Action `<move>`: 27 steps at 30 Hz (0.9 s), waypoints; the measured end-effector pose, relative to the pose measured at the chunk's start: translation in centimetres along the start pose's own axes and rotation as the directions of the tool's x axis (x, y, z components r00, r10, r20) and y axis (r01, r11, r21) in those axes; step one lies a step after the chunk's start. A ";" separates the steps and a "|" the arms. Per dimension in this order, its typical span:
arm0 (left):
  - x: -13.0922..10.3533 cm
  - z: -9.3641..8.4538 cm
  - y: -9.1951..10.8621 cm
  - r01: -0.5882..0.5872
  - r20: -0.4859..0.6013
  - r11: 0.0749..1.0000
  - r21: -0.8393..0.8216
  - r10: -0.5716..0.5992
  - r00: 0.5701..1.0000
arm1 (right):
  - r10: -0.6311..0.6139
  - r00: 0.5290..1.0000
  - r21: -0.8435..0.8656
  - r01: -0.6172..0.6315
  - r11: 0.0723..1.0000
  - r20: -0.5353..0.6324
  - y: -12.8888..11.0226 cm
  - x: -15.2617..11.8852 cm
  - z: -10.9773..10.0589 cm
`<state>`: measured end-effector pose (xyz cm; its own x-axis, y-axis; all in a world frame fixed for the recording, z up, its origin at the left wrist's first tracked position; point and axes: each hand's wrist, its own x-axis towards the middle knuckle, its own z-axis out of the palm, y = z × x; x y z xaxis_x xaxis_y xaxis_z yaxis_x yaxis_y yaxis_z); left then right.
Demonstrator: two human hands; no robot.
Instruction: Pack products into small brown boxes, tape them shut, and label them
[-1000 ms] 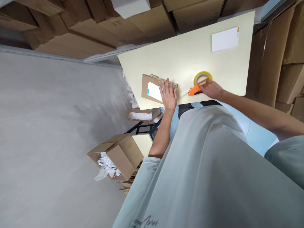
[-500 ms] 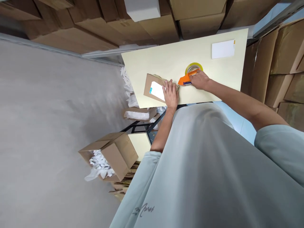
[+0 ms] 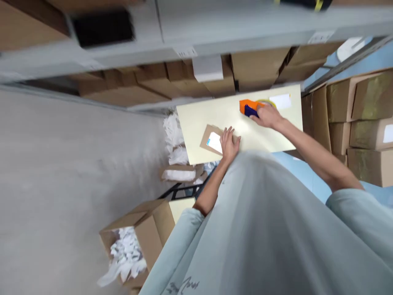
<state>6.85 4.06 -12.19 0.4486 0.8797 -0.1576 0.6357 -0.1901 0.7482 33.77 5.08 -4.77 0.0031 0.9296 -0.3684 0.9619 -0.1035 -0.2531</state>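
Tape dispenser (image 3: 245, 105) carried away from the cardboard box (image 3: 206, 136).

Half a second ago its tip was held right beside the box's end; now it is raised toward the far side of the worktable (image 3: 192, 119), gripped closed in the right hand (image 3: 269, 116), its yellow-edged tape roll (image 3: 266, 101) partly hidden. The box, label (image 3: 215, 141) upward, is still pressed near the table's left end by the left hand (image 3: 229, 145), fingers spread, nothing grasped. Taping is judged to be interrupted at the box; whether tape is strung between cannot be told.
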 end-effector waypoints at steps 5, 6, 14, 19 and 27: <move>7.8 -8.7 6.8 -0.315 -0.338 0.915 -0.253 0.222 0.915 | 0.162 0.961 0.055 -0.154 0.987 -0.226 -6.8 0.4 -7.8; 9.4 -10.6 8.4 -0.374 -0.385 0.880 -0.293 0.250 0.889 | 0.158 0.948 0.047 -0.150 0.988 -0.277 -7.9 1.1 -9.6; 18.2 -20.5 15.4 -0.525 -0.465 0.732 -0.435 0.317 0.827 | -0.006 0.892 -0.046 -0.017 0.999 -0.451 -9.0 12.2 -20.7; 17.5 -21.8 14.7 -0.500 -0.413 0.733 -0.461 0.322 0.852 | 0.067 0.955 -0.130 -0.109 0.985 -0.290 -7.5 16.4 -21.5; 13.8 -21.5 15.3 -0.483 -0.426 0.708 -0.516 0.277 0.861 | 0.042 0.933 -0.093 -0.080 0.992 -0.358 -6.0 19.0 -19.3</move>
<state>9.24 22.65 10.93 0.2945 0.8908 0.3461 -0.0909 -0.3344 0.9380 33.38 30.16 7.04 0.1409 0.9894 -0.0338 0.9798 -0.1443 -0.1387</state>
